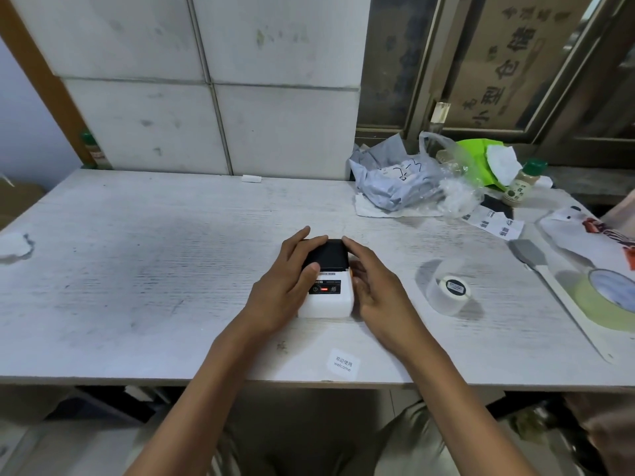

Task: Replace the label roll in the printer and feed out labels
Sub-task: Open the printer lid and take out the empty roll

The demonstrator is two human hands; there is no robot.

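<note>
A small white label printer with a black lid sits near the middle of the white table. My left hand grips its left side, thumb resting on the lid's front edge and fingers over the lid's far left corner. My right hand clasps the right side, fingertips touching the lid's far right corner. The lid looks down. A white label roll stands on the table to the right of the printer, apart from both hands. A printed label reading "welcome" lies near the front edge.
Plastic bags and a green packet pile up at the back right beside a small bottle. Barcode labels, a grey scraper and a tape roll lie at the right. A tiled wall stands behind.
</note>
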